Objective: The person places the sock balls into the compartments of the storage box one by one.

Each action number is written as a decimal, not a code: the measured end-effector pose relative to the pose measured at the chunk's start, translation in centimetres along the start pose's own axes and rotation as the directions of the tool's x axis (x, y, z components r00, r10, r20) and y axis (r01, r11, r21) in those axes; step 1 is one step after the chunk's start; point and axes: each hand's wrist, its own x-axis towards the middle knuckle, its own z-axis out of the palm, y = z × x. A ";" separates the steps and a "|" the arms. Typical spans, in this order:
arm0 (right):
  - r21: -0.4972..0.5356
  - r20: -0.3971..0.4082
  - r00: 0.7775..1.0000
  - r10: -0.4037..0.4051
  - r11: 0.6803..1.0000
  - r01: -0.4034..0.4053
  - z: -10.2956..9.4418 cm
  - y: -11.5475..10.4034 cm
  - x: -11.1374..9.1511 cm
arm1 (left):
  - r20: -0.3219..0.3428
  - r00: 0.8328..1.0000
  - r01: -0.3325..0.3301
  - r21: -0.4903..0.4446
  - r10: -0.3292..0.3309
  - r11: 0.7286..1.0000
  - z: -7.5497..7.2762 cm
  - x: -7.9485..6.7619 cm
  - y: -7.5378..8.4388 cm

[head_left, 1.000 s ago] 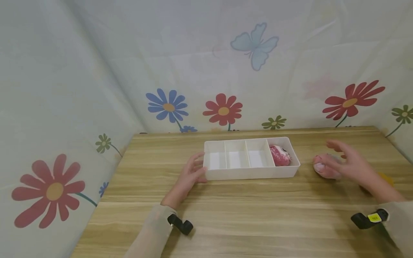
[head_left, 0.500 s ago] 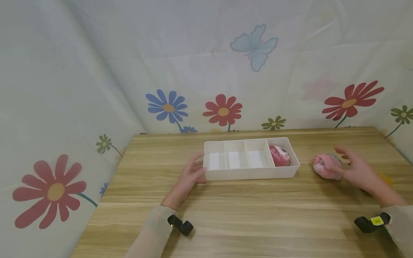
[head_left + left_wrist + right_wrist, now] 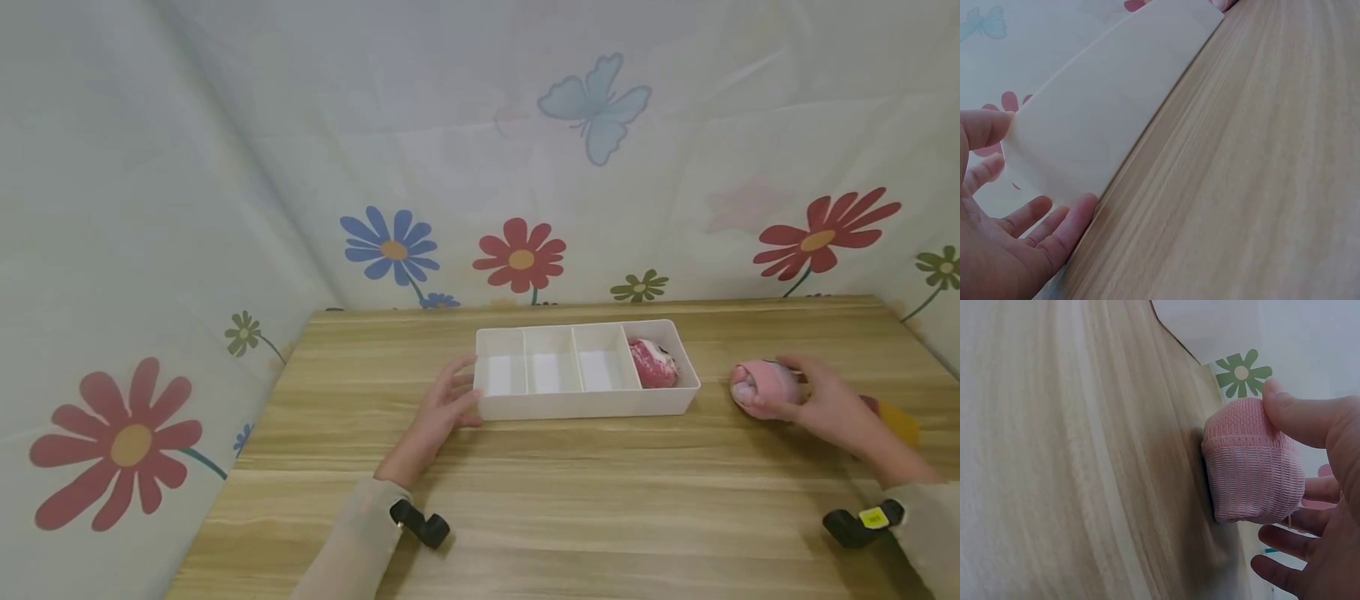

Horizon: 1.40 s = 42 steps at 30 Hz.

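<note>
A white divided box [image 3: 585, 407] lies lengthwise on the table. My left hand [image 3: 438, 408] rests at its left end. In the left wrist view, the thumb touches the rim and a fingertip meets the lower corner, the other fingers being spread loosely. At the right, my right hand [image 3: 836, 410] holds a rolled-up pink sock [image 3: 776, 383], thumb on one side and fingers behind. Ribbed knit shows on this sock [image 3: 1250, 469] in the right wrist view, close over the wood. A red and white rolled bundle [image 3: 654, 364] sits in the box's rightmost compartment.
Behind my right wrist lies a yellow and dark red bundle [image 3: 900, 423], partly hidden. The wood-grain table [image 3: 585, 500] ends at the back against a white cloth [image 3: 450, 150] printed with flowers and a butterfly.
My right hand has lowered and closed in around the pink sock, which has turned slightly. More of the yellow bundle shows. The left hand and the box stay put.
</note>
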 end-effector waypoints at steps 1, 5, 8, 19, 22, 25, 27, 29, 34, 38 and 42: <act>0.004 0.007 1.000 0.008 1.000 -0.008 0.0 0.0 0.1 | 0.006 1.000 0.000 0.000 0.000 1.000 0.1 -0.1 0.3; 0.020 0.046 0.998 0.039 0.999 -0.040 0.0 0.1 0.3 | 0.007 1.000 -0.010 0.007 0.010 1.000 0.4 -0.5 1.2; 0.023 0.069 0.996 0.054 0.998 -0.056 0.0 0.0 0.5 | 0.001 1.000 -0.020 0.009 0.020 1.000 0.5 -0.6 1.4; 0.008 0.121 0.991 0.060 0.998 -0.062 0.3 0.0 0.9 | 0.008 1.000 -0.002 0.004 0.002 1.000 0.6 -0.6 1.5; 0.005 0.114 0.992 0.054 0.998 -0.055 0.4 0.0 0.9 | -0.002 1.000 0.002 0.002 -0.002 1.000 0.6 -0.6 1.4; -0.009 0.102 0.993 0.056 0.998 -0.055 0.5 0.0 0.9 | -0.006 1.000 0.002 0.005 -0.002 1.000 0.6 -0.7 1.4; -0.015 0.089 0.994 0.059 0.998 -0.058 0.6 0.0 0.9 | -0.004 1.000 0.001 0.007 -0.001 1.000 0.6 -0.7 1.3; -0.023 0.077 0.995 0.063 0.998 -0.062 0.7 -0.1 0.9 | -0.002 1.000 -0.002 0.007 0.002 1.000 0.5 -0.7 1.3; -0.044 0.052 0.996 0.077 0.996 -0.075 0.9 -0.3 0.7 | -0.005 1.000 -0.006 0.002 0.006 1.000 0.5 -0.7 1.1; -0.058 0.035 0.997 0.074 0.996 -0.072 1.0 -0.4 0.6 | -0.004 1.000 0.000 -0.001 0.000 1.000 0.5 -0.7 1.0; -0.042 0.023 0.997 0.068 0.997 -0.067 0.8 -0.3 0.6 | -0.002 1.000 -0.005 -0.003 0.005 1.000 0.6 -0.7 1.0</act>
